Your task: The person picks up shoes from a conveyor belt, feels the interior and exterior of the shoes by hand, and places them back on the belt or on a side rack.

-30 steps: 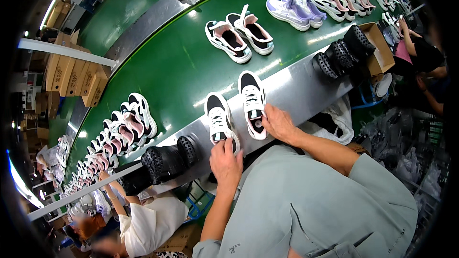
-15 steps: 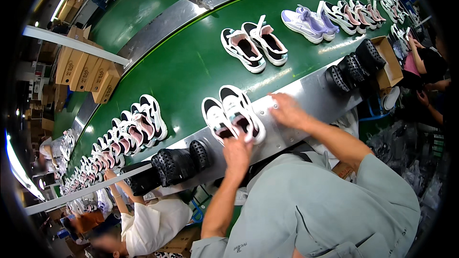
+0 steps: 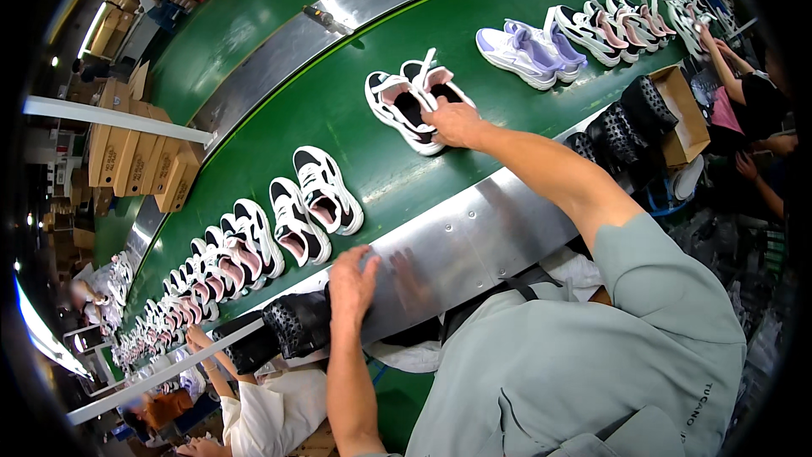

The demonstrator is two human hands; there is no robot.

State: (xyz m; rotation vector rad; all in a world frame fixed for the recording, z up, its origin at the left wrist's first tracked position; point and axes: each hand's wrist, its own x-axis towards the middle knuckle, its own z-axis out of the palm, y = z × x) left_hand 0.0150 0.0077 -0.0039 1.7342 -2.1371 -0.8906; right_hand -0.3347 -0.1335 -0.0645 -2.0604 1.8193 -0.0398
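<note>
My right hand (image 3: 458,123) reaches across the green belt. Its fingers close on the collar of the right-hand shoe of a black-and-white sneaker pair (image 3: 394,115), partly hiding that shoe. The laces and tongues of this pair stand loose. My left hand (image 3: 351,283), with thumb and fingers apart and nothing in it, hovers over the metal edge. Beyond it on the belt stands another black-and-white pair, a left sneaker (image 3: 299,218) and a right sneaker (image 3: 326,187), toes pointing away from me.
Metal ledge (image 3: 461,245) borders the belt (image 3: 397,203). Black studded-sole objects (image 3: 296,323) lie on it at left, more (image 3: 622,129) at right beside an open carton (image 3: 683,110). Lilac-white sneakers (image 3: 529,55) stand farther right. A long sneaker row (image 3: 224,258) runs left, near a co-worker's arm (image 3: 211,354).
My left hand has let go of the near sneaker pair, now farther left on the belt, and moved left. My right hand has reached forward and taken hold of a sneaker in the farther pair.
</note>
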